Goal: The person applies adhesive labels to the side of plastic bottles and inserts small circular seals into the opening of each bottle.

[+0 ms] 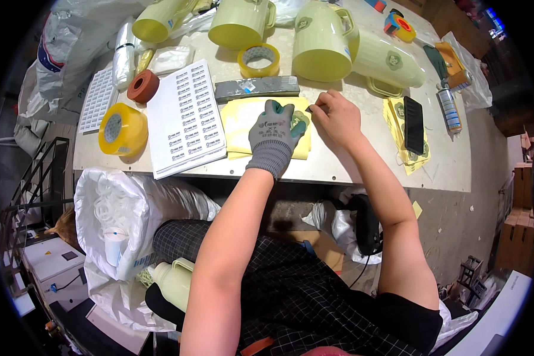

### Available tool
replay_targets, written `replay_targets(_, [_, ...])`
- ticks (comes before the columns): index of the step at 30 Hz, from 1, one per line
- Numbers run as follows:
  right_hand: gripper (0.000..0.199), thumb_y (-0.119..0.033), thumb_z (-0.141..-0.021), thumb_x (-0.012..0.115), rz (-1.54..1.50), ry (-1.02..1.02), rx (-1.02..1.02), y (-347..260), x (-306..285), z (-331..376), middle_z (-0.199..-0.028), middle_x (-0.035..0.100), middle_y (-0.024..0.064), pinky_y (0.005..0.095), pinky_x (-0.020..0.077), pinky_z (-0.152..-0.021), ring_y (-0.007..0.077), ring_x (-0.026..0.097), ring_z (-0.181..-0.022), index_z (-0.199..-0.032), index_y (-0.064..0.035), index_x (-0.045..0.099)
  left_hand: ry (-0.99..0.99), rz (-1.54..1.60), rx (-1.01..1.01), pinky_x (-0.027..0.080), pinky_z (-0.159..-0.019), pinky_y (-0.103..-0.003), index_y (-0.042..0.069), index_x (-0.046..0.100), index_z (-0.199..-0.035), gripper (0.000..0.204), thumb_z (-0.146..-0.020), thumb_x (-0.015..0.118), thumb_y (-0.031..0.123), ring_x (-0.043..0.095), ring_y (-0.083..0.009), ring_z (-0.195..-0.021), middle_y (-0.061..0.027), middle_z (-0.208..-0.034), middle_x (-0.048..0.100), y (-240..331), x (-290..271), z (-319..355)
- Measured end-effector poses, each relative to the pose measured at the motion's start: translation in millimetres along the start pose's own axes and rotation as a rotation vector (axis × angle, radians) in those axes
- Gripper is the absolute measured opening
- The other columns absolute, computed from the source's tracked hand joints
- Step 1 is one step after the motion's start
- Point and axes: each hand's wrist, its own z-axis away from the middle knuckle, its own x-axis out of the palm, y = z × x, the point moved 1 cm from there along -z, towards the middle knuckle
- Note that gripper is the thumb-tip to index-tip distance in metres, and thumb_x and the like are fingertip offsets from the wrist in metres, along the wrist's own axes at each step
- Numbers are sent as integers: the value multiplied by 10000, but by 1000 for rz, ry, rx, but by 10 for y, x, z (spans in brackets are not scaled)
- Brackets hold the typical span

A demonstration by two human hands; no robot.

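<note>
My left hand (275, 132), in a grey knit glove with green fingers, presses down on a stack of yellow sheets (238, 121) at the table's near edge. Its fingers are apart, with a green floral print showing beside them on the top sheet. My bare right hand (337, 118) is closed in a pinch at the right edge of the sheets. A small dark tip shows at its fingers, too small to name. Just beyond the stack lies a grey metal bar (258, 89). A roll of clear yellow tape (258, 60) stands behind the bar.
Pale green jugs (323, 50) line the back of the table (362, 169). White label sheets (187, 118), a tape roll (123, 129) and a brown roll (143, 86) lie left. To the right are a black phone (414, 124) and a spray can (449, 110). A white sack (160, 202) stands below.
</note>
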Motion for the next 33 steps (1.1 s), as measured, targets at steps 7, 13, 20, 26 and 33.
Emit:
replay_targets(7, [207,-318,-914,748,15,-79,-38,-4,16,-76,-904,678,39,406,565,-734,272,717,-839,-893,-113,725,25,-4,-6,571,-940,-448,228,640,-1397,546,-915,749,460,669,-313,-1137,-140,-1343,553,-44,26,-15])
replay_targets(13, [234,-341,-904,759,-8,-94,-17,18,37,-109,-906,685,38,411,561,-740,270,718,-841,-885,-110,725,12,16,-21,572,-934,-449,226,634,-1404,563,-909,756,464,669,-320,-1136,-139,-1337,554,-39,12,-29])
replay_targets(20, [308,-397,-860,814,21,-106,-27,-39,42,-89,-884,674,29,397,560,-722,247,718,-823,-880,-103,722,-3,19,-8,568,-949,-451,190,604,-1430,637,-893,765,491,669,-321,-1154,-155,-1365,538,-43,3,-12])
replay_targets(26, [343,-290,-765,927,-191,-28,-186,-403,-435,165,-815,606,22,328,498,-622,196,618,-674,-849,-73,674,-88,107,100,550,-1001,-468,108,457,-1536,1107,-659,901,617,640,-400,-1220,-246,-1403,500,-81,-124,40])
replay_targets(33, [311,-74,-788,918,-780,-298,-115,-1155,-731,391,-813,562,-1,262,425,-652,70,495,-749,-827,-7,618,131,80,433,518,-1043,-492,45,503,-1451,937,-709,881,475,563,-455,-1294,-275,-1399,546,-546,89,205])
